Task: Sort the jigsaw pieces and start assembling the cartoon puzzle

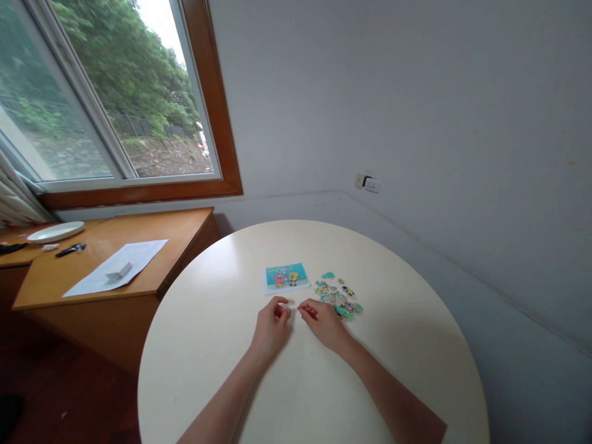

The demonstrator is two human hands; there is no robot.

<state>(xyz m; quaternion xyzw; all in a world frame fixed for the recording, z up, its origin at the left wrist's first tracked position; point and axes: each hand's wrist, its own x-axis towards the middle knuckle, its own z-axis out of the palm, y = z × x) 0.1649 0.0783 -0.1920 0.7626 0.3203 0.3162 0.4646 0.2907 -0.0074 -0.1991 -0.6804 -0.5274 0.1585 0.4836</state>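
Note:
My left hand (272,324) is over the table with thumb and fingers curled together; a small pinkish bit shows at the fingertips, too small to name. Facing it, a short gap away, my right hand (327,324) has its thumb and fingers pinched, and what they hold, if anything, is hidden. Just beyond and to the right lies a loose heap of jigsaw puzzle pieces (335,297), mostly teal, yellow and pink. Past my left hand a picture card (287,277) with a pink and a yellow cartoon figure on teal lies flat.
Both hands work over a round white table (208,345). To the left stands a wooden desk (185,231) bearing a sheet of paper (145,251), a small white box (118,270) and a white plate (55,232). A wall socket (371,184) is behind the table.

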